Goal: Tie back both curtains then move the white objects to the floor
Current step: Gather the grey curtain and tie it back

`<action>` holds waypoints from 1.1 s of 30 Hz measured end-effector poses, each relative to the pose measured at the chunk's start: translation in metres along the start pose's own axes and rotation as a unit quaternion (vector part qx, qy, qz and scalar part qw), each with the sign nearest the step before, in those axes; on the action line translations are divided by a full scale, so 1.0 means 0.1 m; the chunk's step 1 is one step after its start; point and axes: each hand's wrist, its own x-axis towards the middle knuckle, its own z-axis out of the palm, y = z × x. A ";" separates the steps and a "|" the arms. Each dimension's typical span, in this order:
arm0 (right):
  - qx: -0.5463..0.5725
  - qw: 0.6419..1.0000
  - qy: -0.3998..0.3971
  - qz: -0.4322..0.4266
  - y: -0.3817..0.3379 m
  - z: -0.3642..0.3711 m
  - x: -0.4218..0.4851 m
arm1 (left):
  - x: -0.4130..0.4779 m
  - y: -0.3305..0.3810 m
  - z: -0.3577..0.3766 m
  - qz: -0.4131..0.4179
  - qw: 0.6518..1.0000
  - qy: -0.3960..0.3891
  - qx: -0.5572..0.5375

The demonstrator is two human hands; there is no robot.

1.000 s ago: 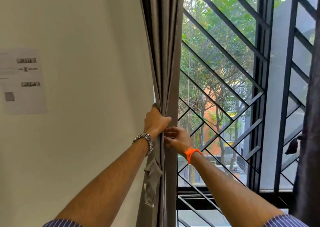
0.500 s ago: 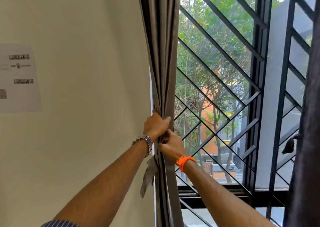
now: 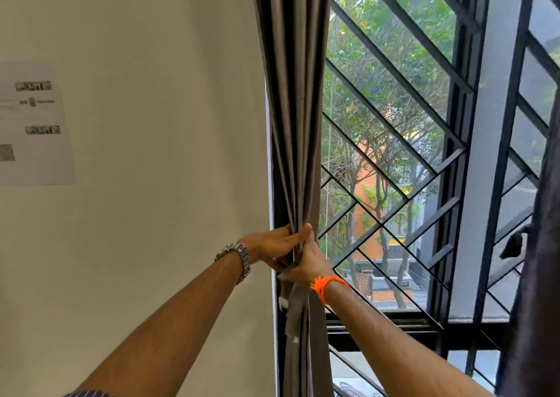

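Observation:
The grey left curtain (image 3: 295,108) hangs gathered into a narrow bunch at the window's left edge. My left hand (image 3: 274,245), with a metal watch on the wrist, wraps around the bunch from the left. Pressed against it from the right, my right hand (image 3: 312,260), with an orange band on the wrist, grips the same spot. A grey tie-back strap (image 3: 292,311) dangles below my hands, its white-tipped end loose. The dark right curtain (image 3: 536,275) shows only as a strip at the right edge. No white objects are clearly in view.
A black diagonal window grille (image 3: 394,142) fills the window, with trees and buildings outside. A printed paper sheet (image 3: 33,124) is stuck on the cream wall at left. A black window sill bar (image 3: 388,327) runs below.
Both hands have closed tighter around the curtain bunch, the right hand moving left against the left one. The strap's loose end now hangs lower beneath them.

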 end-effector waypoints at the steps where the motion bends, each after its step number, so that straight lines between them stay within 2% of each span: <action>1: -0.011 1.000 -0.007 0.005 0.00 0.00 0.00 | 0.00 -0.07 -0.01 0.001 1.000 -0.015 0.008; 6: 0.012 0.998 -0.051 0.016 -0.04 -0.12 0.03 | 0.00 -0.34 -0.10 0.013 0.994 -0.089 -0.056; 8: 0.010 0.998 -0.065 0.022 -0.03 -0.16 0.03 | 0.00 -0.40 -0.14 0.024 0.991 -0.090 -0.096; 10: 0.015 0.996 -0.077 0.040 -0.01 -0.18 0.02 | 0.01 -0.43 -0.15 0.031 0.993 -0.077 -0.088; 14: 0.027 0.995 -0.075 0.059 0.01 -0.20 0.03 | 0.05 -0.36 -0.02 0.003 0.995 -0.054 0.082; 18: 0.017 0.997 -0.062 0.049 -0.01 -0.18 0.01 | 0.14 -0.33 0.06 0.092 0.976 0.074 0.181; 20: 0.013 0.998 -0.051 0.042 0.01 -0.17 0.03 | 0.19 -0.36 0.02 0.102 0.967 0.105 0.207; 28: 0.046 0.998 -0.031 0.025 0.07 -0.09 0.02 | 0.28 -0.54 -0.12 0.043 0.968 0.081 0.235; 30: 0.047 0.998 -0.027 0.028 0.08 -0.04 0.04 | 0.27 -0.59 -0.15 0.023 0.951 0.098 0.292; 33: 0.048 0.998 -0.031 0.039 0.12 0.01 0.10 | 0.28 -0.65 -0.20 -0.012 0.887 0.169 0.430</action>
